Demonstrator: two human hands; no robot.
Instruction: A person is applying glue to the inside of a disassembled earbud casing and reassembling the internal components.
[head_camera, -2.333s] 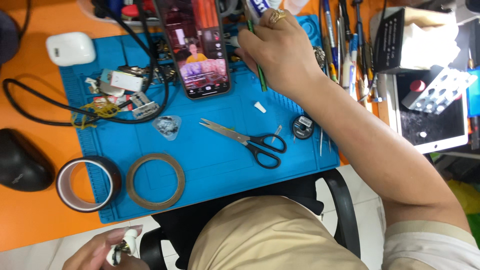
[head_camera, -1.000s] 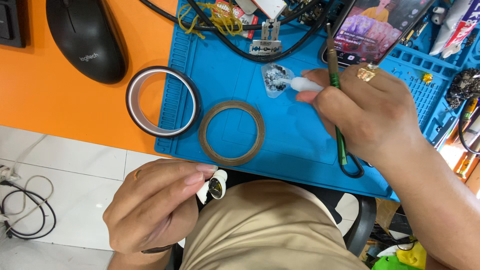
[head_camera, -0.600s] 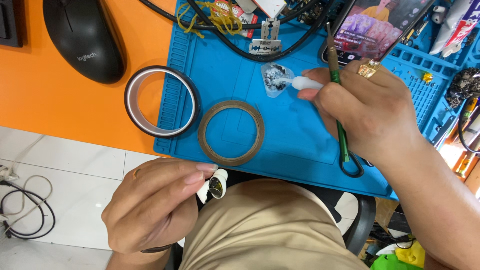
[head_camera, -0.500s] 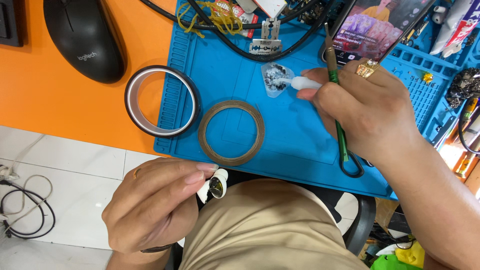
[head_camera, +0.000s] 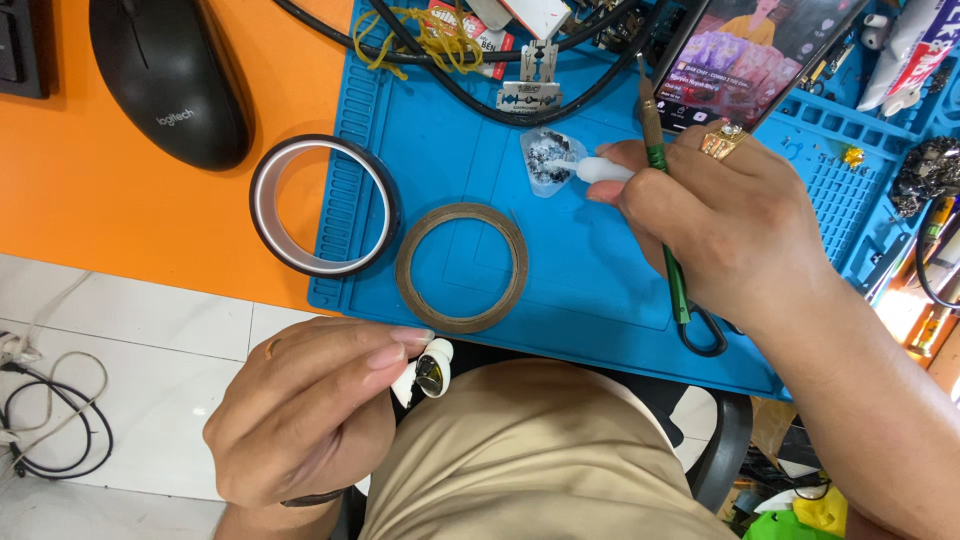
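Head view, the only one there is: the left hand (head_camera: 300, 410) sits low and near, just off the near edge of the blue mat (head_camera: 600, 290), above the lap. Its thumb and forefinger are pinched on a small white earbud (head_camera: 425, 372), open side facing up so the shiny round part inside shows. Fingers closed snug, nothing spare in that hand.

The right hand (head_camera: 725, 225) is further away, over the middle of the mat. It's curled around two things at once: a thin green tool (head_camera: 668, 235) running along the palm, and a small white nozzle (head_camera: 600, 169) between the fingertips. The nozzle tip touches a little clear packet (head_camera: 545, 162) with dark specks in it, lying flat on the mat just near a razor blade (head_camera: 525, 96).

My take on doing this bit well: keep the nozzle tip light on the packet, since the packet isn't held down and would likely slide if pushed. Holding the green tool in the same grip probably costs some fine control, so slow wins here. Keep the earbud level with the open side up.

Around it: two rolls of tape, a brown one (head_camera: 461, 267) on the mat and a darker one (head_camera: 325, 205) straddling its left edge onto the orange surface (head_camera: 90, 220), a black mouse (head_camera: 170, 80) far left, a phone (head_camera: 760, 55) far right.
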